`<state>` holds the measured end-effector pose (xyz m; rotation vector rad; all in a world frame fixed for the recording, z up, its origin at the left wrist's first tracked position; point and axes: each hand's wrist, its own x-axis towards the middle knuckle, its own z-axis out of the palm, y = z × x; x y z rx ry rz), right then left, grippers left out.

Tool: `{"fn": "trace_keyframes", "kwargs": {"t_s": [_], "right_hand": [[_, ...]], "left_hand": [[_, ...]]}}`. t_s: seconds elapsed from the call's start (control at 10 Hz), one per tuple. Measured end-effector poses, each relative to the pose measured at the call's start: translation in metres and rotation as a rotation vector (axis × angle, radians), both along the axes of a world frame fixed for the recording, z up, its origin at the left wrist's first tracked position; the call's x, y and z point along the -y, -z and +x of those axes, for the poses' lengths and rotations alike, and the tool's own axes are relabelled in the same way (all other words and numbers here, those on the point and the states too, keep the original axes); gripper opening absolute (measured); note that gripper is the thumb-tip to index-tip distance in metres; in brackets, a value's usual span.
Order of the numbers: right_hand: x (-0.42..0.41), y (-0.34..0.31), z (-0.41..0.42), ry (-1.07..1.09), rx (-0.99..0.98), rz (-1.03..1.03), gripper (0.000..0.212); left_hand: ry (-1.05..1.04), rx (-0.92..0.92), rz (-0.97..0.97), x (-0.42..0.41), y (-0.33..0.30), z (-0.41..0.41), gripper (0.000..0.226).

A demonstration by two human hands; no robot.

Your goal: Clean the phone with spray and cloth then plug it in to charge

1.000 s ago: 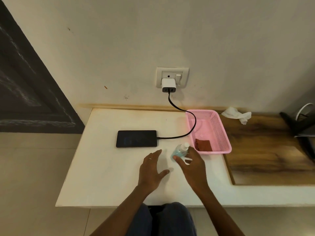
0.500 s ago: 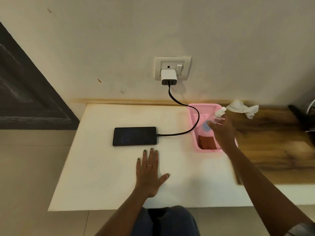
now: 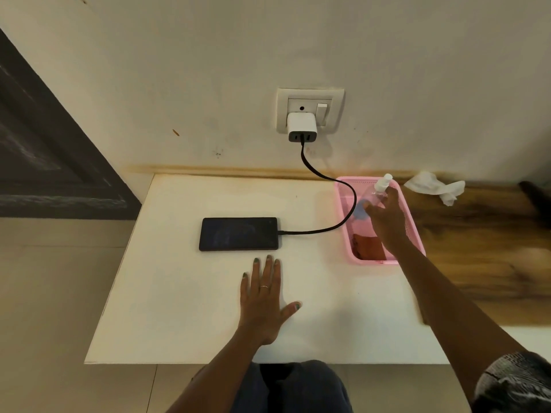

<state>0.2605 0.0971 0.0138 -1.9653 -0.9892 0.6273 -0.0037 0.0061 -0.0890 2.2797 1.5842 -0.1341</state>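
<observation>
A black phone (image 3: pixel 239 234) lies flat on the white table (image 3: pixel 185 308) with a black cable (image 3: pixel 328 180) plugged into its right end. The cable runs up to a white charger (image 3: pixel 301 126) in the wall socket (image 3: pixel 310 110). My right hand (image 3: pixel 387 219) holds a small clear spray bottle (image 3: pixel 376 194) with a blue label over the pink basket (image 3: pixel 417 234). A brown cloth (image 3: pixel 369 248) lies in the basket's near end. My left hand (image 3: pixel 265 299) rests flat on the table, fingers spread, just in front of the phone.
A crumpled white tissue (image 3: pixel 435 187) lies on the wooden surface (image 3: pixel 483 248) right of the basket. A dark object (image 3: pixel 536 198) sits at the far right edge. A dark door panel (image 3: pixel 44 159) stands at the left.
My right hand carried the spray bottle from the table in front of the basket to above the basket's far end. My left hand settled flat on the table.
</observation>
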Motion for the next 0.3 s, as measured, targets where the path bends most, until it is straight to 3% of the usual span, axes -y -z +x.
{"fn": "trace_keyframes", "kwargs": {"t_s": [0.1,0.3], "right_hand": [[0.004,-0.006,-0.003,0.027,0.014,-0.024,0.062],[0.038,-0.012,-0.052,0.427,0.439,0.245,0.033]], "left_hand": [[-0.007,0.006,-0.011,0.001,-0.001,-0.001,0.088],[-0.013,0.003,0.004,0.002,0.000,0.001,0.088]]}}
